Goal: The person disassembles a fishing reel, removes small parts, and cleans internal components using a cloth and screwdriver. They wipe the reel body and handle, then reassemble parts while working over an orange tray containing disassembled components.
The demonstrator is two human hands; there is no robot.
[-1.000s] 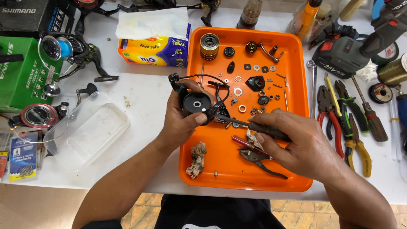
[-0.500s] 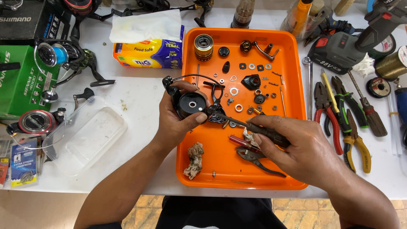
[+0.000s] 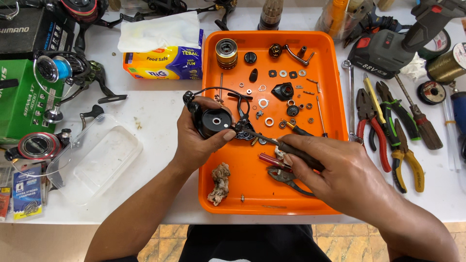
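Hands gripping reel body [image 3: 213, 121], screwdriver [image 3: 291, 148]

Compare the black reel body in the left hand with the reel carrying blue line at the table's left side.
The black reel body is gripped by the left hand over the orange tray, its spool removed; the reel with blue line lies untouched on the table, spool on. The right hand puts a screwdriver to the first only. Both are spinning reels with wire bails.

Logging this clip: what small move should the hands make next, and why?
Probably turn the screwdriver in place. Its tip already meets the black reel body that the left hand grips over the orange tray, and the right hand holds its handle.
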